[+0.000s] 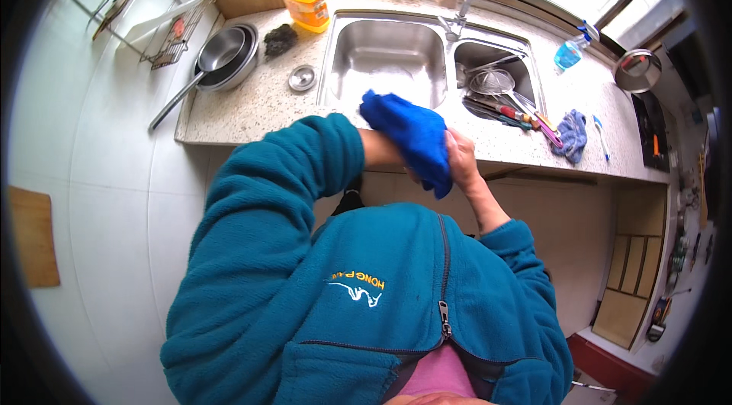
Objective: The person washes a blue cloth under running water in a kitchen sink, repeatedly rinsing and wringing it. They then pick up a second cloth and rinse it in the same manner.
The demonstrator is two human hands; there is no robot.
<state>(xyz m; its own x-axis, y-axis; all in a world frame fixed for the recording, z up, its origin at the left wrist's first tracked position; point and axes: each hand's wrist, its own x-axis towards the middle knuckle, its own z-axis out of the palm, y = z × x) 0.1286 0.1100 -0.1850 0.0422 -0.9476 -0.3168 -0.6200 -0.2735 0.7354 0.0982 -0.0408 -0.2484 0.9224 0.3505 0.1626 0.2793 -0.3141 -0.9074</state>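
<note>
A bright blue cloth [409, 136] is bunched over my left hand [393, 152], just in front of the counter's front edge. Most of that hand is hidden; its wrist shows below the teal sleeve. My right hand [462, 156] grips the cloth's right side, fingers pressed against it. Beyond the cloth lies the large steel sink basin [389, 42], its bottom wet and shiny. The smaller basin [534, 76] to the right holds a wire strainer [493, 83] and several long-handled utensils, some resting over its front rim.
On the left stand nested steel pans [223, 53], a dark scrubber [280, 40], a yellow jug [306, 2] and a drain strainer [302, 78]. The faucet [456, 22] rises behind the sinks. At right are a blue-grey rag [571, 136], a brush [600, 136] and a spray bottle [572, 50].
</note>
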